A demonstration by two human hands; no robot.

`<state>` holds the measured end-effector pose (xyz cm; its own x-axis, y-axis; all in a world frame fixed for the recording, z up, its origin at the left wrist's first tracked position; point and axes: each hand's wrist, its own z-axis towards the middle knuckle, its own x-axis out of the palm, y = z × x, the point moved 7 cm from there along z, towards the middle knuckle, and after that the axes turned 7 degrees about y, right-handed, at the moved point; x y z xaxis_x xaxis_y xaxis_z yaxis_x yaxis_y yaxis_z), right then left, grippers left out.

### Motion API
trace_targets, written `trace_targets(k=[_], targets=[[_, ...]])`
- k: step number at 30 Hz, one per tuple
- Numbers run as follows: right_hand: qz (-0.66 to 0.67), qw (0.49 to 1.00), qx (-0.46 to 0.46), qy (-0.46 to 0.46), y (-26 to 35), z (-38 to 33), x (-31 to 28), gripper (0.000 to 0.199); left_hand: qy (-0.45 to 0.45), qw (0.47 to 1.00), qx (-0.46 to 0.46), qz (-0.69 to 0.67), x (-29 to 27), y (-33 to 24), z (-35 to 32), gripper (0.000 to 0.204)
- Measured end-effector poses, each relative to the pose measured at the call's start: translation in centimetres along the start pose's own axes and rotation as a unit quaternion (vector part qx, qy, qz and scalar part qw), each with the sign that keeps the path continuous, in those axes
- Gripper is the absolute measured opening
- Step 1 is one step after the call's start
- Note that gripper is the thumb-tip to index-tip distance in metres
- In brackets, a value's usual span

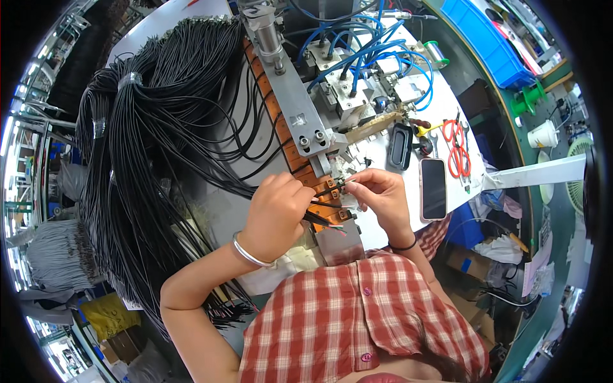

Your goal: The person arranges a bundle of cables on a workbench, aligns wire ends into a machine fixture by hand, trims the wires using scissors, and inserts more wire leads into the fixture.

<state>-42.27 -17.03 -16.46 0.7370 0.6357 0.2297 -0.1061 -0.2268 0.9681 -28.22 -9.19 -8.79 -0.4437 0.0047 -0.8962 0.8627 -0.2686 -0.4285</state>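
Note:
My left hand (280,210), with a silvery bracelet on its wrist, is closed around black cables beside a copper-coloured slotted rail (276,110). Stripped ends with coloured wires (334,227) stick out below its fingers. Across the rail, thumb and fingers of my right hand (384,196) pinch the tip of one thin black cable (328,190) that runs over from the left hand. Just beyond both hands stands a grey metal press arm (294,108) with a cylinder on top. The cable end inside the right fingertips is mostly hidden.
A big bundle of black cables (137,127) covers the table's left side. Blue air hoses (377,54) loop over metal blocks at the back. To the right lie a phone (433,189), red-handled scissors (458,159) and a black tray (400,147). A blue bin (488,41) stands farther off.

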Motion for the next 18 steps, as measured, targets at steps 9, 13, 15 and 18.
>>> trace_targets(k=[9,13,15,18], targets=[[0.037,0.999,-0.009,0.012,-0.1,0.2,0.3,0.007,0.045,0.998,-0.024,0.027,0.7,0.3,0.1,0.024],[0.013,1.0,-0.02,0.014,0.1,0.1,0.3,0.006,0.043,0.999,-0.018,0.023,0.7,0.1,0.0,0.022],[0.071,0.996,0.012,0.05,0.0,0.2,0.4,0.006,0.035,0.999,-0.017,0.016,0.6,0.1,0.1,0.022],[0.184,0.972,0.075,0.123,-0.1,0.2,1.2,0.006,0.032,0.999,-0.015,0.004,0.5,0.2,0.1,0.022]])
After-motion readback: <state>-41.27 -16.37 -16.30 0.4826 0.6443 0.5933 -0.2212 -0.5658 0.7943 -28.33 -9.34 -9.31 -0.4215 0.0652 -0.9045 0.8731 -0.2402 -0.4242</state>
